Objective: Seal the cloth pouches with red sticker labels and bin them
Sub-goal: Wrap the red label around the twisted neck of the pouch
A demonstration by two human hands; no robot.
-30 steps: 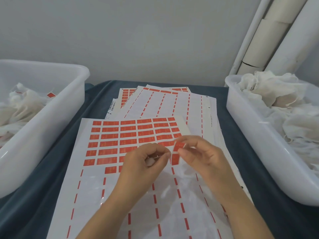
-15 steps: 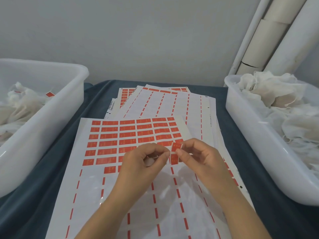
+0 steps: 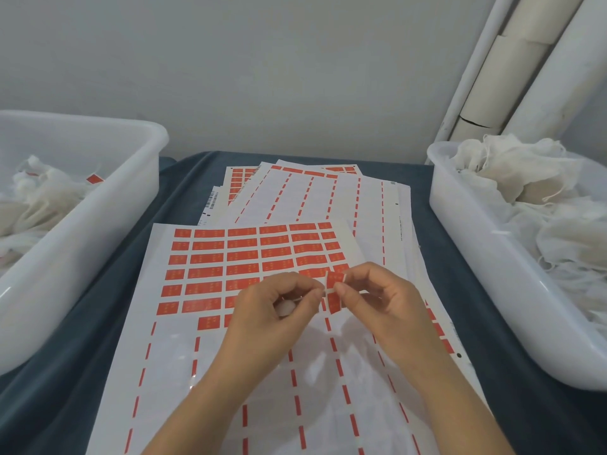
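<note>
Two bins frame the job: the left bin holds pouches, at least one showing a red label, so some sealing looks done, while the right bin is heaped with plain white cloth pouches with no red on them, so much apparently remains. Between them the top sticker sheet keeps its upper rows of red labels; its lower part is stripped to the backing. Above that sheet the right hand pinches a peeled red sticker between thumb and forefinger, its other fingers curled. The left hand has its fingers curled round something small and white, likely a pouch's gathered neck, though I cannot tell for certain. By my reading, this sticker is about to go on; binning follows.
</note>
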